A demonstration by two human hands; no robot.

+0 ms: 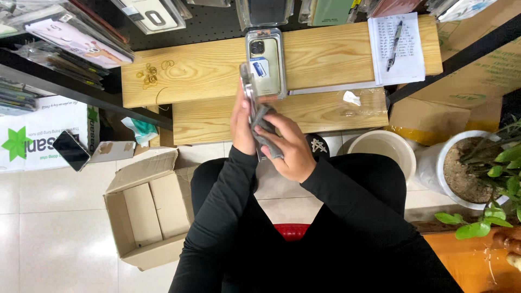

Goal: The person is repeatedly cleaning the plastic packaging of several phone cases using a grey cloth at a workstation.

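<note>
Upright above the lap, the phone point(248, 87) stands edge-on, long axis vertical, gripped by the left hand point(242, 122), while the right hand point(290, 149) pinches a grey cloth point(264, 130) against its lower end.

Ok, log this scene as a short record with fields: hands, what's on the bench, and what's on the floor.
left hand: holds a phone edge-on
right hand: presses a grey cloth against the phone
bench: packaged phone case, rubber bands, notepad with pen
floor: open cardboard box, white bucket, potted plant
</note>
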